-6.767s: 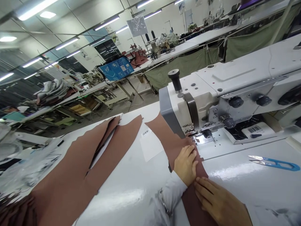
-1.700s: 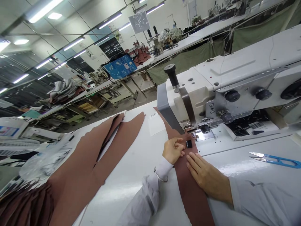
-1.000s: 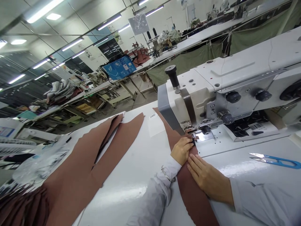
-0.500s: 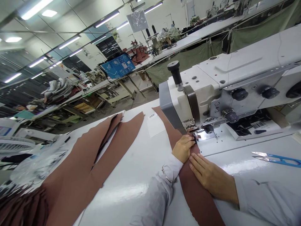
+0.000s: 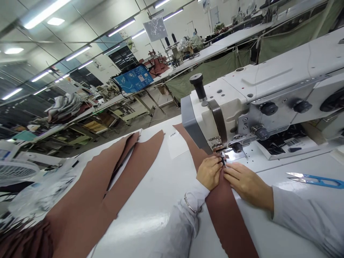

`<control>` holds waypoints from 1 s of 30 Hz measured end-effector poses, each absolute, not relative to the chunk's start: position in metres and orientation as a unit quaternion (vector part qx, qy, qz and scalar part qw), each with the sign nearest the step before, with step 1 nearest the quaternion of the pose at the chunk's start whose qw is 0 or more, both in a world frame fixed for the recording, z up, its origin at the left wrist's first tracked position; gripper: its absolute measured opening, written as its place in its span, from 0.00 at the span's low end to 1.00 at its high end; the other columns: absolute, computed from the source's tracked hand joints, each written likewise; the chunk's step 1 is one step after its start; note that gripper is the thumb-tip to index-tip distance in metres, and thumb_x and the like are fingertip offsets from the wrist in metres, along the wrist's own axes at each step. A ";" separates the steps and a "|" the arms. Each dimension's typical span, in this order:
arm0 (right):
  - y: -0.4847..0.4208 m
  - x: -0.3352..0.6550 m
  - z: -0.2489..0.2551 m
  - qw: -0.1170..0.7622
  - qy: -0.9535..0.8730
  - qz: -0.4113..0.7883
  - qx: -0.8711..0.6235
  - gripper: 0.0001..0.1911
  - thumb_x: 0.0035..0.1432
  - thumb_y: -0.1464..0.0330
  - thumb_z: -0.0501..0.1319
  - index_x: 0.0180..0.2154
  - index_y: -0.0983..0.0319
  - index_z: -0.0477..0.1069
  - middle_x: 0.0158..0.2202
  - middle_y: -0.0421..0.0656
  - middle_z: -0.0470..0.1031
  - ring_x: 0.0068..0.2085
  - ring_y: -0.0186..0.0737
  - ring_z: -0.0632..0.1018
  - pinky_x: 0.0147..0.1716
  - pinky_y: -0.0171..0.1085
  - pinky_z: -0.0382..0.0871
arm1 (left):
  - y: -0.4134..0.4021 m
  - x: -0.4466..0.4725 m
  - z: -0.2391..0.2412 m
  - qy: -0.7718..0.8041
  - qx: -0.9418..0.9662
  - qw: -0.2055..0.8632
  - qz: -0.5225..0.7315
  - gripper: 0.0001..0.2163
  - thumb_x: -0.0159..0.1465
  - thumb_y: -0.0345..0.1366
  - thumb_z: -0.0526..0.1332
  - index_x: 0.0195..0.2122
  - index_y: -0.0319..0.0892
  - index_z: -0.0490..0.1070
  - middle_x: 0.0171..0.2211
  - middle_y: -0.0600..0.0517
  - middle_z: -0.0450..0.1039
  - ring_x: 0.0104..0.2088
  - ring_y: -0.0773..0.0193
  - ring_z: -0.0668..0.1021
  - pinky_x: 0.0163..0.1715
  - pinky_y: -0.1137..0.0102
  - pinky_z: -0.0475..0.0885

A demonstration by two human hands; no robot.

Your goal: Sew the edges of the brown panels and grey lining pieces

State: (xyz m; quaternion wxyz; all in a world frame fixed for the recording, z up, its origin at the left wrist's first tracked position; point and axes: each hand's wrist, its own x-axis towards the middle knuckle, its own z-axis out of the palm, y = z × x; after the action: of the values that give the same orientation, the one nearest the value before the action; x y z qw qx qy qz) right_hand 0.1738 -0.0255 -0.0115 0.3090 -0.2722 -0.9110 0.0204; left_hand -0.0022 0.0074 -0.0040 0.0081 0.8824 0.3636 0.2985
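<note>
A long reddish-brown fabric piece [image 5: 228, 218] runs under the presser foot [image 5: 222, 156] of a white sewing machine [image 5: 209, 107]. My left hand [image 5: 209, 172] is closed on this fabric just left of the foot, fingers bent, their tips close to the metal. Across from it, my right hand [image 5: 248, 182] lies with fingers stretched out, the tips resting on the fabric's right edge near the foot. What lies under my right palm is hidden. More brown fabric pieces [image 5: 88, 200] spread over the table's left side.
Blue-handled thread snips [image 5: 317, 180] lie on the right of the white table [image 5: 145, 200]. A paper with a barcode label [image 5: 176, 145] sits left of the machine head. An open box [image 5: 292, 141] stands beneath the machine arm. A white fan [image 5: 16, 168] is at the left.
My right hand has moved up and to the right, from lying on the fabric to its edge beside the presser foot. My left hand stays at nearly the same spot.
</note>
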 end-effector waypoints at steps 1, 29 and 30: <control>-0.021 0.175 -0.011 0.308 -0.912 0.014 -0.270 0.15 0.56 0.80 0.46 0.41 0.71 0.68 0.41 0.51 0.68 0.50 0.46 0.65 0.52 0.50 0.58 | 0.006 -0.003 -0.003 0.368 0.883 0.003 0.291 0.08 0.61 0.28 0.53 0.37 0.38 0.71 0.40 0.46 0.74 0.45 0.58 0.73 0.43 0.60 0.72; -0.024 0.168 -0.011 0.256 -0.923 -0.018 -0.288 0.11 0.55 0.79 0.49 0.34 0.70 0.69 0.44 0.54 0.66 0.49 0.50 0.64 0.47 0.47 0.61 | 0.017 0.005 -0.004 0.445 0.876 0.004 0.188 0.14 0.57 0.26 0.49 0.44 0.32 0.66 0.43 0.41 0.70 0.44 0.56 0.72 0.47 0.60 0.69; -0.031 0.167 -0.013 0.256 -0.922 -0.030 -0.290 0.11 0.55 0.79 0.49 0.34 0.70 0.69 0.45 0.55 0.66 0.50 0.50 0.64 0.47 0.48 0.61 | 0.016 0.005 -0.003 0.448 0.875 0.002 0.185 0.15 0.57 0.26 0.49 0.44 0.32 0.66 0.44 0.41 0.69 0.44 0.56 0.71 0.47 0.61 0.69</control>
State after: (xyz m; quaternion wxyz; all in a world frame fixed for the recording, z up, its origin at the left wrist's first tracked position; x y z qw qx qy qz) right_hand 0.1667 -0.0309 -0.0127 0.2565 -0.2898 -0.9216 -0.0298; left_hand 0.0050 0.0158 -0.0033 0.0021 0.8748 0.4479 0.1847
